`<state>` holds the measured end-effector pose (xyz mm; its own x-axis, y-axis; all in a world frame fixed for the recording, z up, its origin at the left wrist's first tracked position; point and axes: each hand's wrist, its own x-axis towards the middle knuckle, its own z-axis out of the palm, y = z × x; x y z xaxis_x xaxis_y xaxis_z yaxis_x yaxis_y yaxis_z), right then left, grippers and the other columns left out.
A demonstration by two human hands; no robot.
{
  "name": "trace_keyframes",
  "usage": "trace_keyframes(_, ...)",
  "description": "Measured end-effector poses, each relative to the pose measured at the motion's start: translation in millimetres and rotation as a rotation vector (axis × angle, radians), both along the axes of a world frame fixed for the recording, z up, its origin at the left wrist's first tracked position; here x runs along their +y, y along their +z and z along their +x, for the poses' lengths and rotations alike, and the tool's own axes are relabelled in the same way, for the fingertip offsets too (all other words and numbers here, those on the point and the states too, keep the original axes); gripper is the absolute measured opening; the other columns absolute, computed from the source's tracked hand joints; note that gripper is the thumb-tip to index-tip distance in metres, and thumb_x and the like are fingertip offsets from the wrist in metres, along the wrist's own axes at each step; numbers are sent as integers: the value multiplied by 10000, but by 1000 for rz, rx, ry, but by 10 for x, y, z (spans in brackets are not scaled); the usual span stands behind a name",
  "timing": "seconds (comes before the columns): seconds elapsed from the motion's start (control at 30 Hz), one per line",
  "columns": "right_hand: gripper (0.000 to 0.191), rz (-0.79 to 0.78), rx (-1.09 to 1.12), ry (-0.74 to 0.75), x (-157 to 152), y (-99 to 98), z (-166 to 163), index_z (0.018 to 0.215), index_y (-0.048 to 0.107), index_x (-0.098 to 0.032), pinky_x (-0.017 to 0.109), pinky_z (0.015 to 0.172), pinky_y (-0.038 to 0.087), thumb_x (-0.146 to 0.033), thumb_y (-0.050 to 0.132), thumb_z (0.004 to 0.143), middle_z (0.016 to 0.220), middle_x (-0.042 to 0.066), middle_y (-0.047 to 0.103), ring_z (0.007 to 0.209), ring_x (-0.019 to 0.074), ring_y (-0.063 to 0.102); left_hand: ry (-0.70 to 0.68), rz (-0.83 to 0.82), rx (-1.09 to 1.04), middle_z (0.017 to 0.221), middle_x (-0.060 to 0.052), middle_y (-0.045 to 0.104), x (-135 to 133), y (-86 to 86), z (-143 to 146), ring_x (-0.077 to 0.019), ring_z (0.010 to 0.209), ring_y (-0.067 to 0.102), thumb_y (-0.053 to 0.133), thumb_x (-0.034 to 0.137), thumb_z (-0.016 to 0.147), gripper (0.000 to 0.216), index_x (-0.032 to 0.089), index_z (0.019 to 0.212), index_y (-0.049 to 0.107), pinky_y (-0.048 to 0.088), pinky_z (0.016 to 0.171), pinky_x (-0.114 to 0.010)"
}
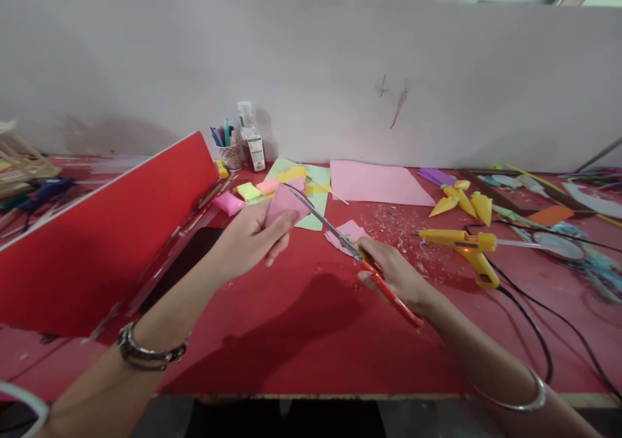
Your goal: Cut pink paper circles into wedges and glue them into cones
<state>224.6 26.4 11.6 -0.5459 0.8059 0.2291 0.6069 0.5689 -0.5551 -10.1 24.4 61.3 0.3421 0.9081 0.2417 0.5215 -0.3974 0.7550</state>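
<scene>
My left hand (250,237) pinches a small piece of pink paper (287,203) and holds it up above the red table (301,321). My right hand (396,276) grips red-handled scissors (383,282). Their open blades (318,218) point up-left and meet the right edge of the pink paper. More pink scraps (346,234) lie on the table just under the blades. Small paper snippets are scattered to the right of them.
A yellow glue gun (461,243) with a black cord lies at right, near yellow paper cones (464,199). A pink sheet (376,182), green paper, sticky notes, a pen cup (228,146) and a bottle (251,137) stand at the back. A red board (107,230) leans at left.
</scene>
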Motion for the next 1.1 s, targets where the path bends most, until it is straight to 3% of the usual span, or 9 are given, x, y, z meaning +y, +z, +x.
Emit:
trace_keyframes(0.43,358,10,-71,-33,-7,13,9,623,219,-220,222,458,188,-510,344,791,542,-57,315,480,83,232,-47,-70,-51,346,48,383,62,-3,-27,-59,346,358,345,298,862,443,198,430,357,318,418,-208)
trace_keyframes(0.73,513,-41,-126,44,-9,-27,10,728,270,-218,247,485,281,-731,282,716,639,-22,398,513,105,324,-77,-135,12,335,34,392,106,-27,-75,-63,348,346,353,316,851,454,196,412,358,328,418,-207)
trace_keyframes(1.1,612,-19,-67,28,31,-95,3,649,238,-220,234,473,201,-822,126,662,570,-45,354,484,89,255,-127,-184,-3,336,30,381,164,-48,-76,-63,352,348,380,310,832,450,194,398,354,328,409,-193)
